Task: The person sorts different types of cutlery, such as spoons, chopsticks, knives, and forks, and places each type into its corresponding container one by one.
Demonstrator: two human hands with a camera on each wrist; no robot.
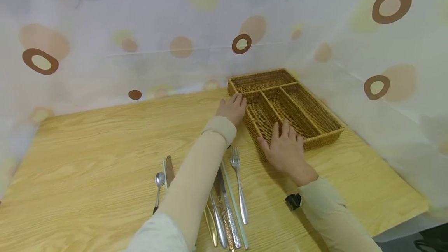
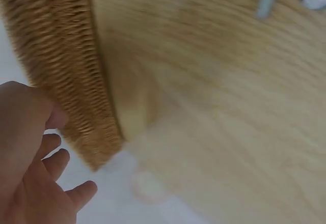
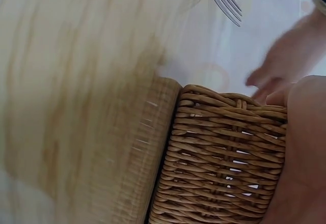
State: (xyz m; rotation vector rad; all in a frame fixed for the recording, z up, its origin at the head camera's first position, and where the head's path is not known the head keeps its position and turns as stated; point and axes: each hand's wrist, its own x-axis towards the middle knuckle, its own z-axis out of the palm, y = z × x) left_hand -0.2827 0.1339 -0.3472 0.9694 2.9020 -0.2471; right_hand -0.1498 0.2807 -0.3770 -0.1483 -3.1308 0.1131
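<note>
A brown wicker cutlery tray (image 1: 323,140) with several compartments lies at the back right of the table. My left hand (image 1: 232,109) is at its left side, fingertips by the rim. In the left wrist view, the thumb of that hand (image 2: 30,168) is near the woven wall and the other fingers are spread apart. My right hand (image 1: 285,151) lies over the tray's near left corner, its fingers extended over the near rim. From the right wrist, the hand (image 3: 305,152) is against the top of the wicker wall (image 3: 224,158).
Left of the tray lie a fork (image 1: 239,188), a small spoon (image 1: 159,180), a table knife (image 1: 169,168) and several long handles, partly hidden under my left sleeve. A patterned cloth (image 1: 150,18) hangs behind. The wooden table's (image 1: 87,166) right edge falls away at lower right.
</note>
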